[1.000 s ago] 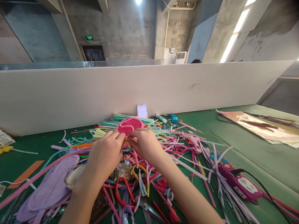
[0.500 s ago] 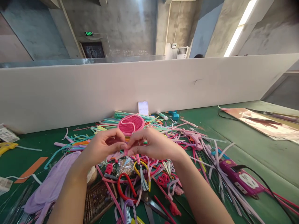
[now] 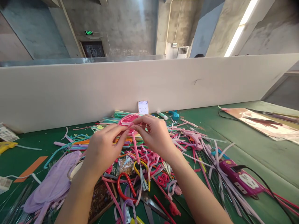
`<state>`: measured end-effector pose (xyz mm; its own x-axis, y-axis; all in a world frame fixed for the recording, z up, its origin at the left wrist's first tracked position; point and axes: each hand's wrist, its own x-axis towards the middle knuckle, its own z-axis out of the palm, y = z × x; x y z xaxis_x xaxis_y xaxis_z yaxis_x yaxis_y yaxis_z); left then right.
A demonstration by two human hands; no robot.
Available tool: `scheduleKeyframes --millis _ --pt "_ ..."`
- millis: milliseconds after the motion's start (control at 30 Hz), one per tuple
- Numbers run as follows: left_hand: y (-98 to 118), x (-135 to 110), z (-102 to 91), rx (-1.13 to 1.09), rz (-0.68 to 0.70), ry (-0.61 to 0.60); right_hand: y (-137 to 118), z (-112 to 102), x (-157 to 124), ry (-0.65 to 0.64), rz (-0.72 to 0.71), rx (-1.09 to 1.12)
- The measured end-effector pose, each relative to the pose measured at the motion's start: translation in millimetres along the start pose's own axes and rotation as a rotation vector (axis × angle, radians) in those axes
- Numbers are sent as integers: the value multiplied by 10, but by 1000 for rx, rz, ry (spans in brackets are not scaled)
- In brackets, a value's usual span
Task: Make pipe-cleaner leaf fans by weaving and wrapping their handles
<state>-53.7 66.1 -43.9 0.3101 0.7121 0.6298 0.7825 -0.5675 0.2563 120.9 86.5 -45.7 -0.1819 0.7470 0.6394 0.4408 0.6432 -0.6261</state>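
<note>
My left hand [image 3: 104,149] and my right hand [image 3: 153,133] meet above a heap of coloured pipe cleaners [image 3: 163,146]. Both pinch the top of a pink twisted cord [image 3: 135,147] that hangs down between them, with a pale tassel [image 3: 143,182] at its lower end. Just behind my fingertips lies a pink oval coil [image 3: 127,119], partly hidden by my hands.
A white partition [image 3: 149,84] runs along the far edge of the green table [image 3: 257,140]. A small phone [image 3: 143,107] leans on it. A red heart loop [image 3: 125,188], scissors [image 3: 151,207], a purple power strip [image 3: 240,180], lilac felt shapes [image 3: 51,183] and a glue stick [image 3: 161,115] lie around.
Both hands have risen and moved away from me with the pink cord, which now hangs straighter. The pink oval coil is more covered by my fingers.
</note>
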Motion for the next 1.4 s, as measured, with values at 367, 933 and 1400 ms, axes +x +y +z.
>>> scheduleKeyframes --millis 367,933,1400 --pt "-6 -6 -150 277 210 -144 -32 -172 -50 -440 -8 -238" --pt "71 19 -9 -440 -251 -122 -124 -243 -22 -46 -63 62" --pt "60 -4 -142 259 162 -52 -24 -205 -12 -243 -88 -295"
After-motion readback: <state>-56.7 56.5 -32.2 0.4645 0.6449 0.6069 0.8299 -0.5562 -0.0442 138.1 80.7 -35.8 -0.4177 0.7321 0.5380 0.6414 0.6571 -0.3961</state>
